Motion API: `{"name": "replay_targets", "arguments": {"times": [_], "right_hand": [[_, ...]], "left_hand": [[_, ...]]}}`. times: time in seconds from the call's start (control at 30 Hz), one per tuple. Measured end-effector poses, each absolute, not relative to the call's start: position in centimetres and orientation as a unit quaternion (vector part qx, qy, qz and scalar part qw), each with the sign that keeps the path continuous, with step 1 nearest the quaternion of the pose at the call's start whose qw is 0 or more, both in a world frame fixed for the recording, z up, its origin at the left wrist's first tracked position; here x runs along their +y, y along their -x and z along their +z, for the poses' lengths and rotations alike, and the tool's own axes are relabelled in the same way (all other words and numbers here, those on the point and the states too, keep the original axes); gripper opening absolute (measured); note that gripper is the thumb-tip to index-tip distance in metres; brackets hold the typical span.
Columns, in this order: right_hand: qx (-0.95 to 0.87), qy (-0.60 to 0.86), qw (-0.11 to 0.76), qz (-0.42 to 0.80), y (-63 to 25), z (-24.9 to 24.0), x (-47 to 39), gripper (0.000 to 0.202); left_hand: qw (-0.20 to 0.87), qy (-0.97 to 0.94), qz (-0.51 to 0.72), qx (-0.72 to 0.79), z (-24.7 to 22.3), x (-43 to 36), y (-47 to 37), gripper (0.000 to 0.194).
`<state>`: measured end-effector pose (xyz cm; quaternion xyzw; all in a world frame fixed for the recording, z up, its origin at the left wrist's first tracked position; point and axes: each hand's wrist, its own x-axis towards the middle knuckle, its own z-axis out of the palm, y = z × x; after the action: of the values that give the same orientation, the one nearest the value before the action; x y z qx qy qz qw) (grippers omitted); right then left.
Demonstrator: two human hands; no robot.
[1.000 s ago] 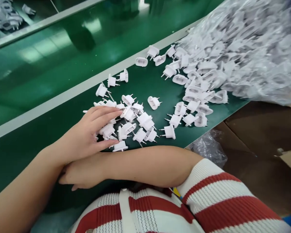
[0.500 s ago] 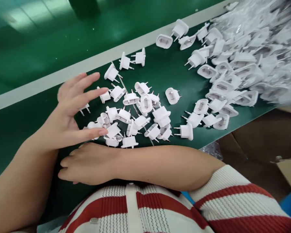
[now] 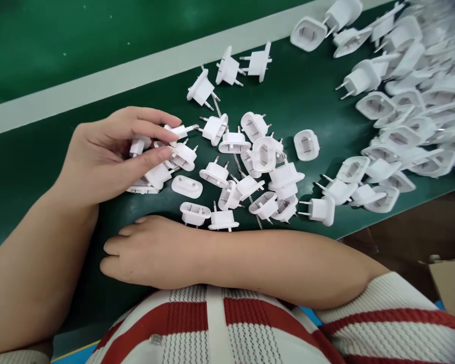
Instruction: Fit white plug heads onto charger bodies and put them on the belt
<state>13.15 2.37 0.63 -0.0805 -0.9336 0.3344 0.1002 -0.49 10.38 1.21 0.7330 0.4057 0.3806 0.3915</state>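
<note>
White two-pin plug adapters (image 3: pixel 263 154) lie loosely scattered over the green table. My left hand (image 3: pixel 114 151) curves palm-down around several plug adapters (image 3: pixel 159 174) at the left, thumb and fingers closed in on them. One plug adapter (image 3: pixel 180 131) pokes out by the fingertips, pins to the right. Part of that cluster is hidden under the palm. Just right of it, a plug adapter (image 3: pixel 187 186) stands pins up. My right hand (image 3: pixel 147 255) rests back-up near the table's front edge, fingers curled under. Its palm is hidden, so I cannot tell whether it holds anything.
A large heap of plug adapters (image 3: pixel 413 126) spreads at the right, with clear plastic bags (image 3: pixel 447 30) behind. A pale strip (image 3: pixel 144 65) runs along the far side of the table (image 3: pixel 34 167). A cardboard box (image 3: pixel 453 285) stands below at the right.
My left hand has gone from spread fingers to closing around several plug adapters, gathering them at the left. My right hand stays resting. The view has shifted, so the heap appears further right.
</note>
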Motion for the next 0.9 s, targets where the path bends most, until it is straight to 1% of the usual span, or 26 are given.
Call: {"name": "replay_targets", "arguments": {"times": [0.1, 0.2, 0.3, 0.33, 0.43, 0.47, 0.5, 0.53, 0.6, 0.63, 0.67, 0.7, 0.9], "right_hand": [[-0.931, 0.082, 0.092, 0.343, -13.2, 0.8, 2.5, 0.031], [-0.929, 0.079, 0.080, 0.351, -13.3, 0.9, 2.6, 0.031], [-0.928, 0.076, 0.081, 0.355, -13.3, 0.9, 2.8, 0.032], [-0.928, 0.074, 0.086, 0.354, -13.2, 0.9, 2.8, 0.032], [-0.929, 0.066, 0.098, 0.352, -13.2, 0.8, 2.8, 0.030], [-0.929, 0.065, 0.100, 0.350, -13.2, 0.7, 2.8, 0.029], [-0.930, 0.067, 0.102, 0.347, -13.2, 0.7, 2.8, 0.028], [-0.930, 0.069, 0.105, 0.346, -13.3, 0.7, 2.8, 0.028], [-0.931, 0.073, 0.110, 0.341, -13.4, 0.8, 2.8, 0.030], [-0.931, 0.074, 0.112, 0.339, -13.4, 0.8, 2.8, 0.031], [-0.931, 0.075, 0.112, 0.339, -13.5, 0.8, 2.8, 0.032], [-0.931, 0.076, 0.112, 0.339, -13.5, 0.8, 2.8, 0.033], [-0.930, 0.076, 0.114, 0.342, -13.5, 0.8, 2.8, 0.033]], "left_hand": [[0.435, -0.680, 0.401, 0.432, 1.2, 10.3, 0.4, 0.022], [0.446, -0.655, 0.409, 0.452, 1.0, 10.1, 0.3, 0.030], [0.446, -0.678, 0.390, 0.434, 0.8, 10.1, 0.5, 0.040], [0.437, -0.701, 0.379, 0.417, 0.7, 10.2, 0.6, 0.047], [0.392, -0.776, 0.340, 0.359, 0.7, 10.5, 0.9, 0.075], [0.378, -0.792, 0.329, 0.348, 0.8, 10.6, 0.9, 0.077], [0.371, -0.801, 0.317, 0.345, 1.0, 10.6, 0.9, 0.073], [0.372, -0.804, 0.306, 0.349, 1.1, 10.5, 0.8, 0.062], [0.380, -0.800, 0.287, 0.364, 1.6, 10.4, 0.6, 0.035], [0.381, -0.799, 0.282, 0.370, 1.8, 10.2, 0.4, 0.025], [0.381, -0.799, 0.277, 0.374, 1.9, 10.1, 0.3, 0.019], [0.378, -0.800, 0.275, 0.376, 2.1, 10.1, 0.2, 0.016], [0.363, -0.810, 0.253, 0.384, 2.5, 10.0, -0.1, 0.016]]}}
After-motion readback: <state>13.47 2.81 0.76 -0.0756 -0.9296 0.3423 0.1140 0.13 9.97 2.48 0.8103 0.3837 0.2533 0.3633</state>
